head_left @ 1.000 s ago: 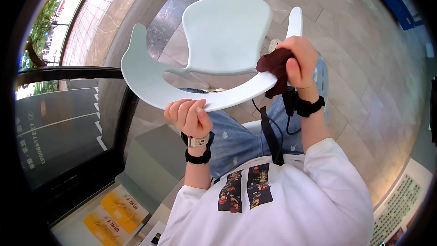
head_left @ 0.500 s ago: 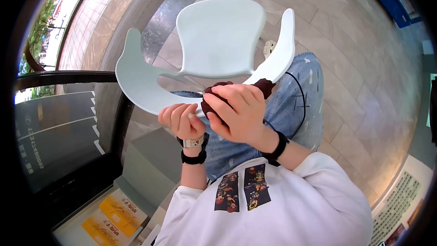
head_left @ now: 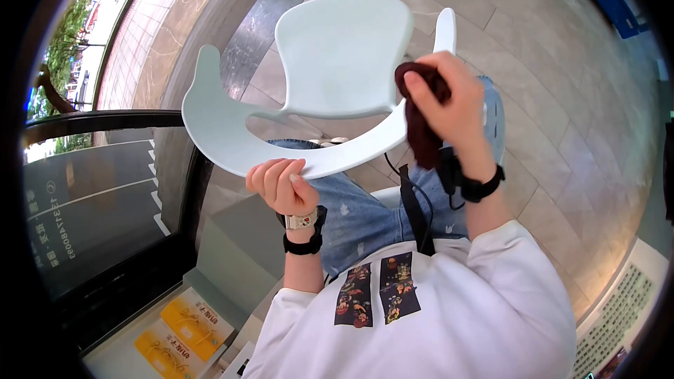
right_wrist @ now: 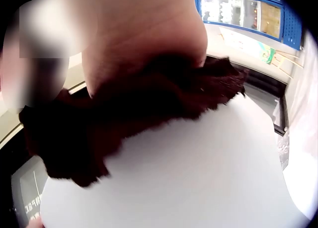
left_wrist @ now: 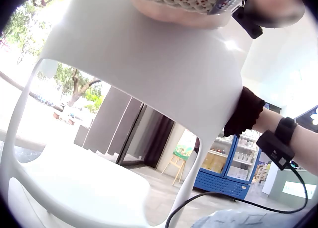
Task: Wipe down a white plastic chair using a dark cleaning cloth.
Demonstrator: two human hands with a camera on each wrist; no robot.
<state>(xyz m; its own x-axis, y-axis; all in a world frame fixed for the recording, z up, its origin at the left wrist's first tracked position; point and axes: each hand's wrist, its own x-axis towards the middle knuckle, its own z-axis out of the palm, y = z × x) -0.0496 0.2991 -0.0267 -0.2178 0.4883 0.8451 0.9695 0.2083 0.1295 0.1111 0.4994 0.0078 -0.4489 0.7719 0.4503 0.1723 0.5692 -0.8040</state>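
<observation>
A pale, nearly white chair (head_left: 344, 56) stands in front of the person, its curved back rail (head_left: 354, 153) nearest the body. My left hand (head_left: 283, 186) grips the near edge of that rail, left of its middle, fingers curled over the top. On the right part of the rail, my right hand (head_left: 453, 102) holds a crumpled dark maroon cloth (head_left: 423, 130). In the right wrist view the cloth (right_wrist: 134, 106) is bunched under the hand and lies along the white surface. The left wrist view shows the cloth (left_wrist: 243, 111) wrapped over the rail's end.
A glass door (head_left: 98, 196) with a dark frame is at the left. Beside the person is a grey box-like ledge (head_left: 235, 245) and yellow-and-white printed packs (head_left: 189, 323). A black cable (left_wrist: 238, 199) runs from the right wrist. Blue-framed cabinets (left_wrist: 223, 183) stand farther off.
My right hand swept the cloth left along the rail to beside the left hand, then back to the right side. The left hand keeps its grip on the rail.
</observation>
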